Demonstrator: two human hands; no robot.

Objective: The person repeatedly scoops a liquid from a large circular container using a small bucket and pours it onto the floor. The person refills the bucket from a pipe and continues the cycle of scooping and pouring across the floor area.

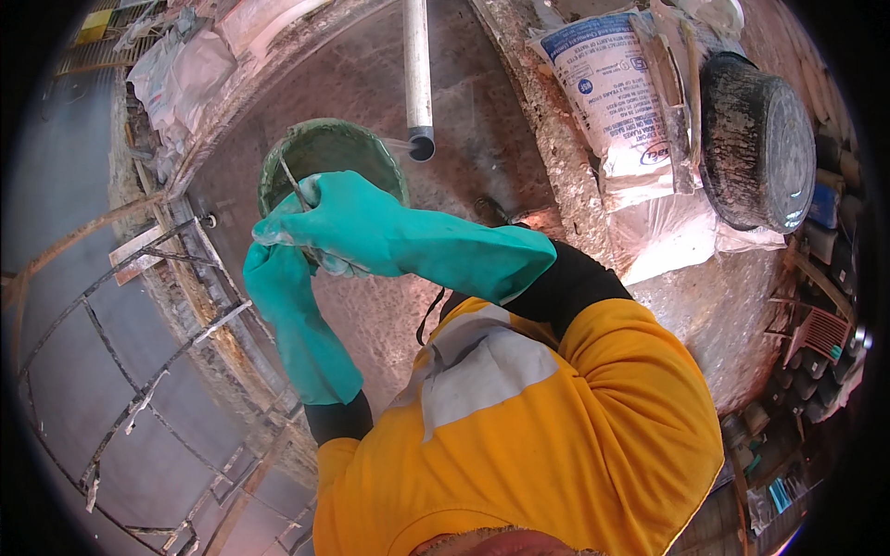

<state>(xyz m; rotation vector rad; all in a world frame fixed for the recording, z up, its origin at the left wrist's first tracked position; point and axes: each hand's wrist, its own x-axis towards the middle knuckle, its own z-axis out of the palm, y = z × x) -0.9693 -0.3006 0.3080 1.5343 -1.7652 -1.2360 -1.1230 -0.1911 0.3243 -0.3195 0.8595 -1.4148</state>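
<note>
A dark green bucket (394, 167) with a worn, ragged rim stands in front of me. My right hand (338, 222), in a long green rubber glove, reaches across its near side. Its fingers are closed around the thin bucket handle (293, 180), which slants out of the glove across the opening. My left hand (278, 264), gloved alike, is pressed up against the right one at the bucket's near left. The right glove covers most of its fingers, so its grip does not show. A pale pipe (418, 74) ends just right of the bucket, with a blurred streak between them.
Greyish liquid (65, 241) fills a large tank on the left, beneath a rusty metal frame (116, 347). A low rough wall (547, 111) runs along the right. Beyond it are a printed white sack (603, 93) and a black tub (760, 144) tipped on its side.
</note>
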